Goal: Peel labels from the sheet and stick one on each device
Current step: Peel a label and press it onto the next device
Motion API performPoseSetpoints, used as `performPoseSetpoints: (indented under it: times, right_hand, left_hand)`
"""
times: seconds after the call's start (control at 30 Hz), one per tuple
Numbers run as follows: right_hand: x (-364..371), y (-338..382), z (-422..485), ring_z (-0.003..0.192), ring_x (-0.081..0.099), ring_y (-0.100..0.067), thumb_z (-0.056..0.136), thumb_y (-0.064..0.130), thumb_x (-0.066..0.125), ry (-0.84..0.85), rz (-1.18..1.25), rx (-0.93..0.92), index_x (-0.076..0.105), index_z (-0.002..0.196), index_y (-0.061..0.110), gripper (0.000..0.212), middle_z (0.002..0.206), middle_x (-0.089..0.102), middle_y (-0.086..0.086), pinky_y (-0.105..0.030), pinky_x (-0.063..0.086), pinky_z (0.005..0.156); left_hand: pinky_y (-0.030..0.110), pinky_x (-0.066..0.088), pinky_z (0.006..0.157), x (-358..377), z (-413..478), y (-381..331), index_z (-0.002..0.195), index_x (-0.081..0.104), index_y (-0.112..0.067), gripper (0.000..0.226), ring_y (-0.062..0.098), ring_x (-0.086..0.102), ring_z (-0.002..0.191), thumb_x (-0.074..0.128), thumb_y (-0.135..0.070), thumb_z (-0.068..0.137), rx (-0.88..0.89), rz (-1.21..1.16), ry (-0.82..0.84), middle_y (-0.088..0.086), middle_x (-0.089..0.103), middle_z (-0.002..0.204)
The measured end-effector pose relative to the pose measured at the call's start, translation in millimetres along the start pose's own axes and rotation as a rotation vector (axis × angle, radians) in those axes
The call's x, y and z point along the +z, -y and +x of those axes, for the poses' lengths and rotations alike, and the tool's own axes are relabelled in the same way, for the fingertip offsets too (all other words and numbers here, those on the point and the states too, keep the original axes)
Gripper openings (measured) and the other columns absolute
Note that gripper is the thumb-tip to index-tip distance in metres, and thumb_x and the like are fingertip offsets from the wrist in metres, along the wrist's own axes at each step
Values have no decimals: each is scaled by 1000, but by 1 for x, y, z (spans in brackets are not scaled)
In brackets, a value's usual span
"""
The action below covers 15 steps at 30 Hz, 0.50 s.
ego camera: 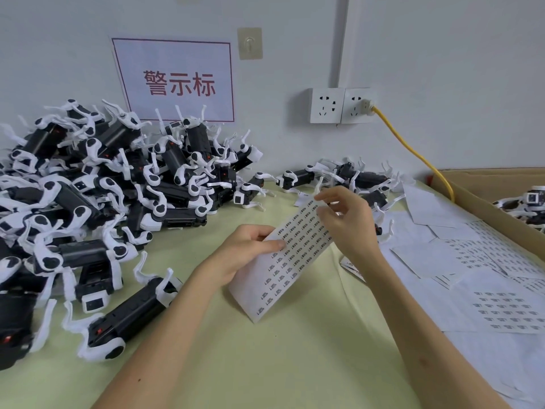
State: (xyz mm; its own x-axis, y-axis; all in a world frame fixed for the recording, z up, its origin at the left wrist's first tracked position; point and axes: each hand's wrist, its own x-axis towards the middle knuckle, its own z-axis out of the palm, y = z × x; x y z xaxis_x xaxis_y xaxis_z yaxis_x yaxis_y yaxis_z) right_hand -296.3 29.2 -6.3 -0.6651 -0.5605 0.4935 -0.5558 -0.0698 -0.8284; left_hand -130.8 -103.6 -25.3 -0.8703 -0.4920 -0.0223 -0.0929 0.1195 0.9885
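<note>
Above the table [265,364], both hands pinch a flat paper label sheet [290,255].

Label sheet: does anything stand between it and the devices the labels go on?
Nothing visible does. The left hand holds the label sheet and the right hand pinches its top edge above the table; the pile of devices lies open on the left, with only the person's own left forearm in between.

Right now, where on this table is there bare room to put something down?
The bare green mat in the near middle: device pile on its left, loose label sheets on its right, the held label sheet beyond it. Crowded: that pile, the loose sheets, and the smaller device cluster by the wall.
</note>
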Motion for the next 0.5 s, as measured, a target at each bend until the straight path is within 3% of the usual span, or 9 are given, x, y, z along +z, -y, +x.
performPoseSetpoints:
  times: [0.07,0.17,0.27,0.4,0.5]
  right_hand:
    - [1,-2,-1,106,60,-15,88,9,71,10,-154,-64,72,98,24,19,115,64,6,-17,49,85]
    - [6,-4,-5,116,52,-20,83,18,81,21,-423,-188,74,106,21,24,120,59,5,-35,38,99]
    - [13,0,-9,115,53,-17,82,20,82,48,-386,-266,76,100,23,19,115,61,8,-35,32,99]
    - [18,3,-12,106,60,-16,81,19,83,132,-294,-304,77,96,21,16,105,64,9,-44,45,97]
    - [20,2,-13,93,61,-7,80,19,83,139,-203,-289,77,93,19,15,97,65,13,-25,48,84]
  left_hand:
    - [28,57,81,1,0,-1,112,75,-8,18,23,75,94,69,-9,95,38,-36,-31,10,78,107]
    - [29,58,80,2,2,-1,108,76,-9,15,22,76,91,68,-6,95,72,-39,-102,10,79,103]
    - [25,57,75,4,3,0,106,76,-10,14,19,75,87,68,-5,95,95,-46,-111,8,79,100]
    - [26,56,74,7,3,-1,106,75,-11,15,17,73,86,67,-4,95,148,-12,-115,12,78,99]
    - [34,55,82,9,4,0,108,74,-10,16,20,71,90,66,-2,96,208,38,-119,18,75,104]
